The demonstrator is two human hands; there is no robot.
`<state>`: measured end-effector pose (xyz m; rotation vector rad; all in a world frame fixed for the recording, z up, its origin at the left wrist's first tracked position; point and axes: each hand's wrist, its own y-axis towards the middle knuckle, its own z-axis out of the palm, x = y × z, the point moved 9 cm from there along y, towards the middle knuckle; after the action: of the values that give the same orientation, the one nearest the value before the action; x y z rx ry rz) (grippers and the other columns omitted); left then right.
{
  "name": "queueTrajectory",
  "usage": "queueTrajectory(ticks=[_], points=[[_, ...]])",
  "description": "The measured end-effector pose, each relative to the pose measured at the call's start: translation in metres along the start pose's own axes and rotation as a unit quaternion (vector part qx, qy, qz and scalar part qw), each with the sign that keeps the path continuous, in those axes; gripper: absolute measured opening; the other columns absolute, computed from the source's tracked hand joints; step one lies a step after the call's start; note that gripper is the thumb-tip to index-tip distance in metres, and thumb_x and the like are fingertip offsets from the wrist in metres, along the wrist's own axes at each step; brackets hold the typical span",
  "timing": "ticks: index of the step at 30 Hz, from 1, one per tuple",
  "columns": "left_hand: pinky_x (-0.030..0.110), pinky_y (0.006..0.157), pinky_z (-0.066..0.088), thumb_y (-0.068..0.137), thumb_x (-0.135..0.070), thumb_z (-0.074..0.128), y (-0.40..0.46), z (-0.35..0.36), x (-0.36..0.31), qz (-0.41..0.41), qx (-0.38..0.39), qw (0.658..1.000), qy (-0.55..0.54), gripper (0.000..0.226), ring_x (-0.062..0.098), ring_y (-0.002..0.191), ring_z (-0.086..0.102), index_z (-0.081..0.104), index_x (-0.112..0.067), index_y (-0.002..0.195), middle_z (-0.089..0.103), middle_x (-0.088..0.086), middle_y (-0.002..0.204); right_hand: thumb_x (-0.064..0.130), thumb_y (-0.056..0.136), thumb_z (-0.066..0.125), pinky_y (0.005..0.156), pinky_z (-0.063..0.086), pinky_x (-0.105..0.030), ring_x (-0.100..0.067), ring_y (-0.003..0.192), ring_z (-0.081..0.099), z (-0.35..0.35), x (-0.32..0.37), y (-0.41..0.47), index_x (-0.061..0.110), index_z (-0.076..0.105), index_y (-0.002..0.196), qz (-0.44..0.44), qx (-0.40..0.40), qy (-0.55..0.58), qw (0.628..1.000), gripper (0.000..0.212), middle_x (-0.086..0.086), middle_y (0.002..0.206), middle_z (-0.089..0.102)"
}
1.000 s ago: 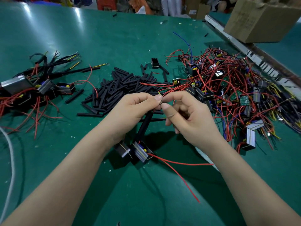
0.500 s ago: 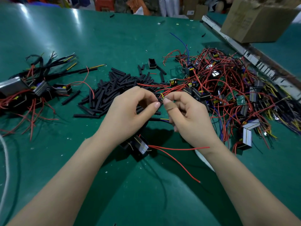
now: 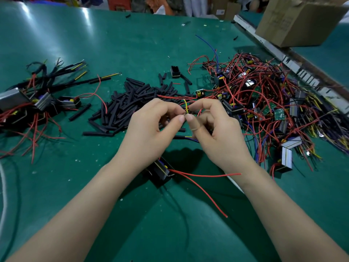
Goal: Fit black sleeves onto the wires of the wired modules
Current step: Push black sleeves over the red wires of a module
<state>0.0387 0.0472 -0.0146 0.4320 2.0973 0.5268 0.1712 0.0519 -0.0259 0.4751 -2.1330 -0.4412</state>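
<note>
Yellow wire (image 3: 186,106) now protrudes above pinching fingertips (image 3: 181,119).

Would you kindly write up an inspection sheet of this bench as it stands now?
Surface: green table, small specks scattered.
Job's things: loose black sleeves piled centre; unsleeved modules tangled right; sleeved modules left; one module below the hands.
Clutter: nothing seen beyond stray sleeve bits.
Hands: left hand and right hand pinch a yellow wire.
Cables: white cable at left edge.
Surroundings: cardboard box far right.
</note>
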Motion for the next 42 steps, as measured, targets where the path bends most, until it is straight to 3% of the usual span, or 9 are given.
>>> queueTrajectory(ticks=[4, 8, 16, 22, 29, 33, 36, 39, 42], points=[[0.011, 0.073, 0.04, 0.089, -0.016, 0.064, 0.0, 0.006, 0.011, -0.066, 0.024, 0.993, -0.095, 0.021, -0.003, 0.078, 0.053, 0.06, -0.036, 0.085, 0.06, -0.01, 0.087, 0.025, 0.094, 0.055, 0.072, 0.05, -0.044, -0.019, 0.077, 0.064, -0.003, 0.005, 0.001, 0.019, 0.057, 0.103, -0.018, 0.008, 0.041, 0.999, 0.011, 0.007, 0.08, 0.065], [0.016, 0.074, 0.04, 0.09, -0.014, 0.063, 0.0, 0.01, 0.016, -0.087, 0.041, 0.987, -0.131, 0.021, -0.001, 0.076, 0.053, 0.061, -0.034, 0.084, 0.06, -0.008, 0.086, 0.011, 0.095, 0.056, 0.075, 0.05, -0.019, -0.004, 0.081, 0.067, 0.001, 0.006, 0.002, 0.021, 0.056, 0.101, 0.002, 0.042, 0.124, 0.991, 0.011, 0.009, 0.087, 0.067], [0.016, 0.075, 0.039, 0.088, -0.012, 0.064, 0.0, 0.007, 0.011, -0.028, 0.04, 0.996, -0.073, 0.01, 0.003, 0.08, 0.054, 0.065, -0.022, 0.087, 0.057, -0.008, 0.085, 0.006, 0.09, 0.06, 0.065, 0.038, -0.01, 0.007, 0.059, 0.057, 0.002, -0.008, 0.003, 0.023, 0.049, 0.094, 0.104, 0.055, 0.205, 0.972, 0.021, 0.001, 0.072, 0.073], [0.022, 0.07, 0.043, 0.085, -0.01, 0.063, -0.001, 0.001, -0.002, 0.057, 0.028, 0.997, 0.037, 0.006, 0.011, 0.075, 0.053, 0.069, -0.011, 0.086, 0.06, 0.003, 0.085, -0.002, 0.085, 0.057, 0.081, 0.05, -0.017, -0.006, 0.08, 0.069, 0.003, -0.012, 0.0, 0.02, 0.039, 0.087, 0.14, 0.032, 0.222, 0.965, 0.029, 0.001, 0.065, 0.072], [0.024, 0.071, 0.042, 0.086, -0.013, 0.064, -0.001, 0.002, -0.002, 0.072, 0.039, 0.995, 0.06, 0.008, 0.011, 0.076, 0.052, 0.07, -0.01, 0.089, 0.061, 0.004, 0.087, 0.003, 0.085, 0.062, 0.083, 0.05, -0.024, -0.012, 0.08, 0.068, -0.002, -0.008, 0.0, 0.022, 0.04, 0.087, 0.119, 0.03, 0.181, 0.976, 0.029, 0.006, 0.07, 0.073], [0.032, 0.074, 0.045, 0.086, -0.015, 0.064, -0.003, 0.008, -0.001, 0.074, 0.069, 0.991, 0.084, 0.008, 0.02, 0.081, 0.055, 0.07, -0.011, 0.089, 0.061, 0.004, 0.088, 0.013, 0.078, 0.063, 0.084, 0.049, -0.046, -0.024, 0.081, 0.066, -0.002, -0.008, -0.002, 0.029, 0.037, 0.085, 0.123, 0.021, 0.121, 0.985, 0.032, 0.008, 0.072, 0.073], [0.043, 0.072, 0.048, 0.085, -0.015, 0.066, -0.005, 0.014, -0.002, 0.084, 0.075, 0.982, 0.15, 0.009, 0.026, 0.083, 0.054, 0.071, -0.012, 0.091, 0.061, 0.003, 0.089, 0.018, 0.079, 0.064, 0.071, 0.047, -0.042, -0.021, 0.068, 0.055, -0.001, -0.006, -0.005, 0.035, 0.03, 0.082, 0.1, -0.004, -0.004, 0.995, 0.037, 0.012, 0.073, 0.07], [0.043, 0.068, 0.05, 0.082, -0.019, 0.063, -0.007, 0.015, -0.007, 0.088, 0.06, 0.976, 0.19, 0.014, 0.028, 0.082, 0.055, 0.073, -0.014, 0.09, 0.063, 0.003, 0.087, 0.023, 0.079, 0.063, 0.06, 0.037, -0.033, -0.009, 0.061, 0.047, -0.002, -0.001, -0.006, 0.038, 0.023, 0.083, 0.058, -0.028, -0.071, 0.995, 0.043, 0.012, 0.076, 0.066], [0.036, 0.064, 0.048, 0.078, -0.024, 0.06, -0.007, 0.009, -0.006, 0.055, 0.033, 0.981, 0.185, 0.017, 0.025, 0.083, 0.057, 0.074, -0.017, 0.087, 0.062, 0.001, 0.083, 0.022, 0.083, 0.063, 0.065, 0.043, -0.033, -0.01, 0.075, 0.054, 0.0, 0.005, -0.007, 0.037, 0.029, 0.092, 0.015, -0.019, -0.091, 0.996, 0.038, 0.009, 0.085, 0.066]])
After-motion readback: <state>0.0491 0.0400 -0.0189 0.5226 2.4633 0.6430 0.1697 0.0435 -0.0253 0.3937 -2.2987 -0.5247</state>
